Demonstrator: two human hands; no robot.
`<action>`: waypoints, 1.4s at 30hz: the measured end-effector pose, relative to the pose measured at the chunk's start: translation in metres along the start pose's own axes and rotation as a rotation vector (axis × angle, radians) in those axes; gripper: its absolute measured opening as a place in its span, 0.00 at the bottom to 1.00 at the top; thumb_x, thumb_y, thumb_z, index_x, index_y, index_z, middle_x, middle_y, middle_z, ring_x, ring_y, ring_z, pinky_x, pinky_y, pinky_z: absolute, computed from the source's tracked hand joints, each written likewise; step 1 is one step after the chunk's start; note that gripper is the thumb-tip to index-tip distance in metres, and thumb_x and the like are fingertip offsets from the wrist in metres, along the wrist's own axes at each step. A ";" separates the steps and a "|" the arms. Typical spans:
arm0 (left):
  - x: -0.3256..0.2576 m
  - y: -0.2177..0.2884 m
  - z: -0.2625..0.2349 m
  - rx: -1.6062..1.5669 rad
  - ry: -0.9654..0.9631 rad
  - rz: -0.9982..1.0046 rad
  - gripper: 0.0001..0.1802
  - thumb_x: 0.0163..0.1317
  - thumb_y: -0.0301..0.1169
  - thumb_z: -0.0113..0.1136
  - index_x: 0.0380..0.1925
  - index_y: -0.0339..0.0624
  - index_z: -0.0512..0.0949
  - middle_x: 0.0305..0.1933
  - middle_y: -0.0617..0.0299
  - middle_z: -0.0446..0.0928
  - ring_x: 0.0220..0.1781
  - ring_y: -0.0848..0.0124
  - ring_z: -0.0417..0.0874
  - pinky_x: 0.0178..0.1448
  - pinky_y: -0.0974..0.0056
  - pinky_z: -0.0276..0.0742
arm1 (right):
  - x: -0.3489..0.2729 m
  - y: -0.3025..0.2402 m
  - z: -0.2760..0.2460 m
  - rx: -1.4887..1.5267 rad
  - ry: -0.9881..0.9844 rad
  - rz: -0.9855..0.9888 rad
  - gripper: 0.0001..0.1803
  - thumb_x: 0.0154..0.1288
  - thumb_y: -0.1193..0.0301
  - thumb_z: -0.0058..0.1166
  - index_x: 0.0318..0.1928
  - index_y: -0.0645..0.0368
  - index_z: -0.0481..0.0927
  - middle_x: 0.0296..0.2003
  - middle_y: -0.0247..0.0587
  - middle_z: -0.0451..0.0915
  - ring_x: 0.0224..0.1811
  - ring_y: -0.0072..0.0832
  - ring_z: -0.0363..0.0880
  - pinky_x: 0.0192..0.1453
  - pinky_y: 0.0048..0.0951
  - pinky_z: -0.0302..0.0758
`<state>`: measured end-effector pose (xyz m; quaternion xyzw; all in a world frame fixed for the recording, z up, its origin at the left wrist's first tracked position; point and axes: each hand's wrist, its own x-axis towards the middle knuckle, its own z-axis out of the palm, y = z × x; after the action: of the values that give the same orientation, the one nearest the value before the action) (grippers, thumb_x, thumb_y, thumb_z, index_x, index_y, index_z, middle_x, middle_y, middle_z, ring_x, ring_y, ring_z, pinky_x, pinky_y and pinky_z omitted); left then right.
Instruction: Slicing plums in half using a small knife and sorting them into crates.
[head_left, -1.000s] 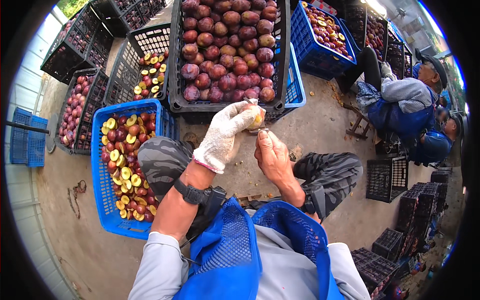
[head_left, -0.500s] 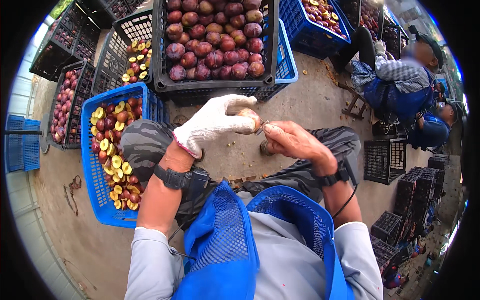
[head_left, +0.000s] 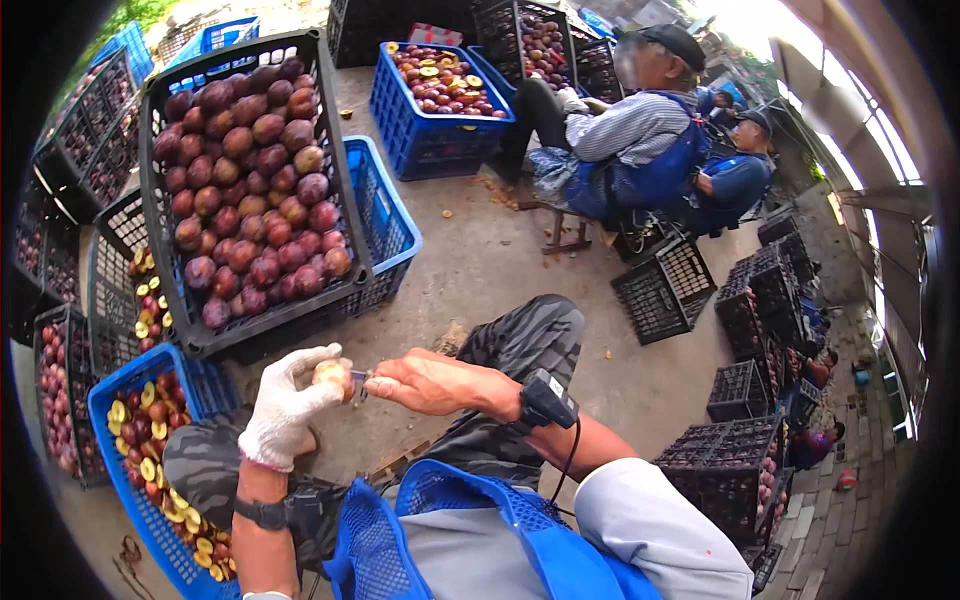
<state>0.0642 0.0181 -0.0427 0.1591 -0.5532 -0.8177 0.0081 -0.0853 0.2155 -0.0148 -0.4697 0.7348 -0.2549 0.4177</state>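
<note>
My left hand (head_left: 283,405), in a white knitted glove, is closed around a plum (head_left: 328,373) with a pale, light-coloured side showing. Bare, my right hand (head_left: 440,382) pinches a small knife (head_left: 357,379); only a short bit of metal shows between its fingers and the plum. The metal meets the plum's right side, and its handle is hidden in my hand. Below and left of the glove stands a blue crate (head_left: 208,385) of halved plums with yellow flesh. Beyond my hands, whole dark-red plums (head_left: 250,190) fill a black crate (head_left: 280,312).
The black crate rests on a blue crate (head_left: 385,220). Farther off is another blue crate (head_left: 440,135) with cut plums. A seated co-worker (head_left: 640,140) in a blue apron is at the upper right, near an empty black crate (head_left: 665,290). Stacked crates (head_left: 725,470) line the right side.
The view has swung right, so my hands and the crates appear farther left. Both hands keep hold of the plum and knife.
</note>
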 end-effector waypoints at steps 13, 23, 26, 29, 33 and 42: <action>0.001 0.007 0.003 0.083 -0.087 -0.006 0.26 0.63 0.32 0.70 0.60 0.34 0.77 0.51 0.56 0.83 0.49 0.70 0.85 0.59 0.61 0.81 | -0.005 -0.018 -0.108 -0.039 0.196 0.016 0.22 0.78 0.54 0.50 0.39 0.62 0.82 0.23 0.32 0.77 0.27 0.22 0.74 0.33 0.31 0.74; 0.072 -0.002 0.024 -0.897 0.140 -0.125 0.26 0.79 0.53 0.42 0.62 0.46 0.74 0.51 0.57 0.83 0.43 0.61 0.87 0.46 0.55 0.84 | 0.075 -0.017 -0.007 0.103 0.774 -0.233 0.24 0.61 0.64 0.71 0.54 0.62 0.82 0.39 0.41 0.86 0.42 0.32 0.86 0.49 0.31 0.80; 0.071 0.012 0.018 -0.220 0.326 0.090 0.18 0.80 0.45 0.47 0.48 0.45 0.80 0.41 0.66 0.81 0.34 0.75 0.78 0.38 0.70 0.75 | 0.071 -0.019 -0.016 0.586 0.561 -0.068 0.17 0.70 0.65 0.64 0.52 0.63 0.83 0.38 0.29 0.83 0.41 0.17 0.78 0.46 0.24 0.77; 0.073 0.006 0.019 0.800 0.414 0.695 0.12 0.76 0.33 0.51 0.47 0.37 0.79 0.41 0.50 0.80 0.42 0.55 0.85 0.43 0.57 0.79 | 0.068 -0.032 -0.013 0.659 0.624 -0.001 0.15 0.74 0.63 0.56 0.50 0.62 0.83 0.32 0.30 0.82 0.31 0.15 0.77 0.36 0.20 0.74; 0.061 0.016 0.031 0.496 0.563 0.612 0.12 0.75 0.35 0.53 0.45 0.38 0.79 0.41 0.45 0.80 0.44 0.45 0.83 0.44 0.52 0.79 | 0.080 -0.028 0.011 0.811 0.746 0.093 0.15 0.76 0.57 0.54 0.42 0.56 0.80 0.19 0.23 0.71 0.15 0.11 0.63 0.18 0.19 0.58; 0.066 0.000 0.028 0.311 0.763 0.736 0.14 0.77 0.33 0.49 0.49 0.35 0.79 0.46 0.48 0.83 0.48 0.52 0.87 0.54 0.55 0.80 | 0.105 -0.058 0.021 0.584 0.975 -0.112 0.13 0.65 0.65 0.67 0.39 0.64 0.85 0.29 0.31 0.82 0.28 0.20 0.77 0.33 0.27 0.75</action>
<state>-0.0063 0.0312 -0.0495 0.2397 -0.6443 -0.5540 0.4696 -0.0615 0.0963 -0.0202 -0.2010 0.7155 -0.6565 0.1288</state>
